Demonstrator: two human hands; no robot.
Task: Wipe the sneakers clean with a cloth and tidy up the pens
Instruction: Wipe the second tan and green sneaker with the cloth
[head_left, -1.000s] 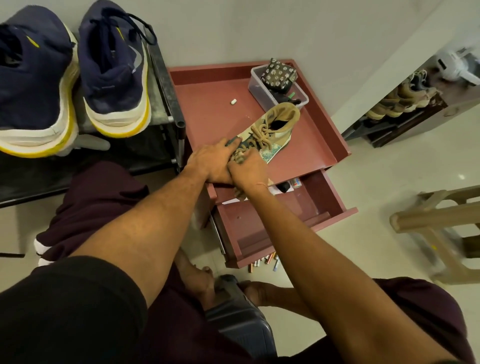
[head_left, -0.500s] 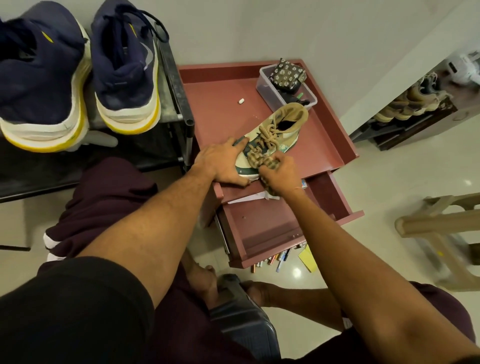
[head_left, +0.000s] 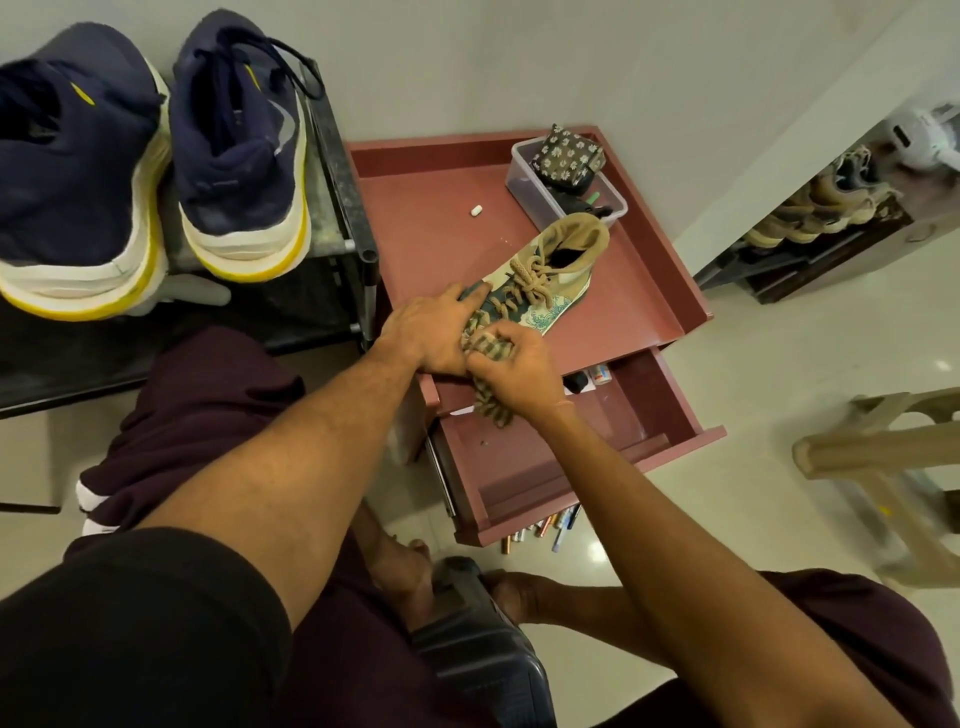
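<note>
Head view: clutching striped cloth (head_left: 491, 402) in right grip (head_left: 514, 364) at toe of tan sneaker (head_left: 540, 280); pressing left grip (head_left: 431, 332), fingers straight, onto that toe; resting sneaker on red worktop (head_left: 431, 223); leaving pens (head_left: 550, 527) on floor by near edge of open drawer (head_left: 535, 457).

Dim warm light; floor glare, wide-angle edge distortion.

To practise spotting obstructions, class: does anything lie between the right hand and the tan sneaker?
Only the striped cloth, which the right hand grips against the toe of the tan sneaker. The left hand rests on the toe beside it, not blocking.
</note>
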